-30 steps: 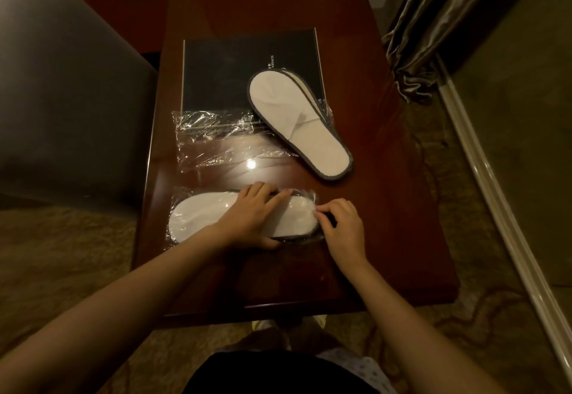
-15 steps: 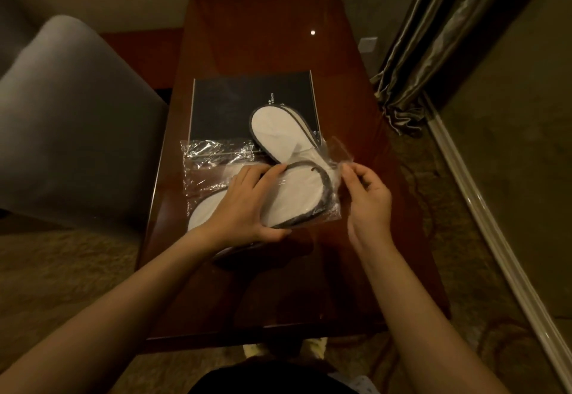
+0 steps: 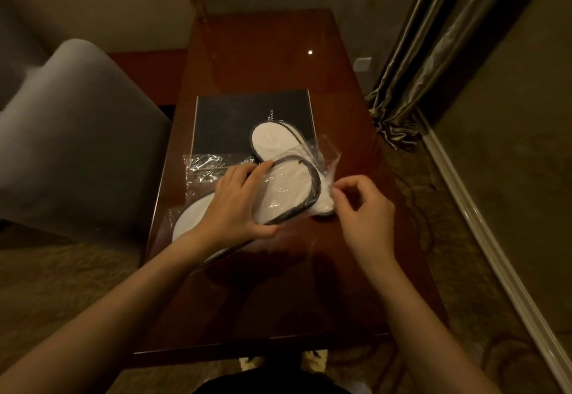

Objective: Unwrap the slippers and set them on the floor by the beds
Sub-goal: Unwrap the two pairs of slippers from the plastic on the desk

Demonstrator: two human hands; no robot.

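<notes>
A pair of white slippers with dark trim, still in clear plastic wrap (image 3: 288,189), is held tilted up above the wooden table (image 3: 346,285). My left hand (image 3: 238,205) grips the wrapped slippers around their middle. My right hand (image 3: 362,205) pinches the loose open end of the plastic wrap (image 3: 328,158) at the slippers' right tip. An unwrapped white slipper (image 3: 272,143) lies behind on a black folder (image 3: 229,121), partly hidden by the held pair.
An empty crumpled plastic bag (image 3: 204,166) lies on the table left of my left hand. A grey upholstered chair (image 3: 71,146) stands at the left. Curtains (image 3: 427,62) hang at the right, above a pale baseboard (image 3: 483,232). Carpet surrounds the table.
The wrapped slippers were lifted off the table and tilted upward. My right hand went from the wrap's tip on the table to pinching its raised open end. The view tilted up.
</notes>
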